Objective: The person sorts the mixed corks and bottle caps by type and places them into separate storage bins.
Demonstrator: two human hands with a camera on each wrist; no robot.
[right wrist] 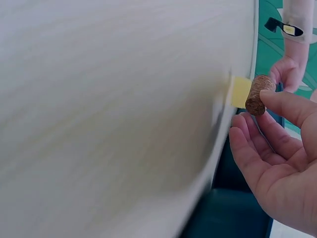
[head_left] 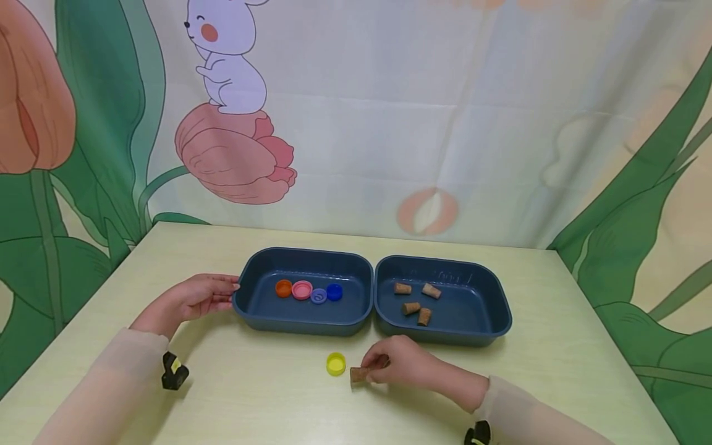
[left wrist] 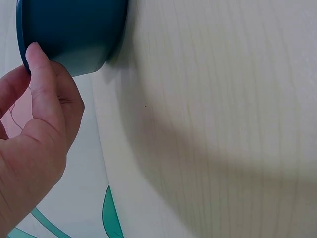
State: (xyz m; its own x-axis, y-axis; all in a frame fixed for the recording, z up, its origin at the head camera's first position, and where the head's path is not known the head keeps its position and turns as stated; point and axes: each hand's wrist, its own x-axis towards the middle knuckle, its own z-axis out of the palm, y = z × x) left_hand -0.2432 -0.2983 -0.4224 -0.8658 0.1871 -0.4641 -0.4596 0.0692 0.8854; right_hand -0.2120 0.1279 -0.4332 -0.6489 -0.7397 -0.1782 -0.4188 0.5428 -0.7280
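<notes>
At the left end of a dark blue tray [head_left: 303, 324], my left hand [head_left: 203, 296] pinches the rim, its thumb [left wrist: 42, 79] showing on the edge in the left wrist view. This tray holds an orange cap [head_left: 283, 288], a pink cap [head_left: 302, 290], a purple cap [head_left: 319, 296] and a blue cap [head_left: 334, 292]. In front of the trays, my right hand [head_left: 408, 364] holds a brown cork [right wrist: 259, 95] between thumb and fingers, low over the table. Just left of that cork lies a yellow cap [head_left: 336, 364].
A second blue tray [head_left: 445, 337] stands against the first one's right end, with several corks [head_left: 424, 316] lying in it. Both are on a pale wooden table [head_left: 267, 395]. Behind the table hangs a printed curtain [head_left: 356, 123] with a rabbit and flowers.
</notes>
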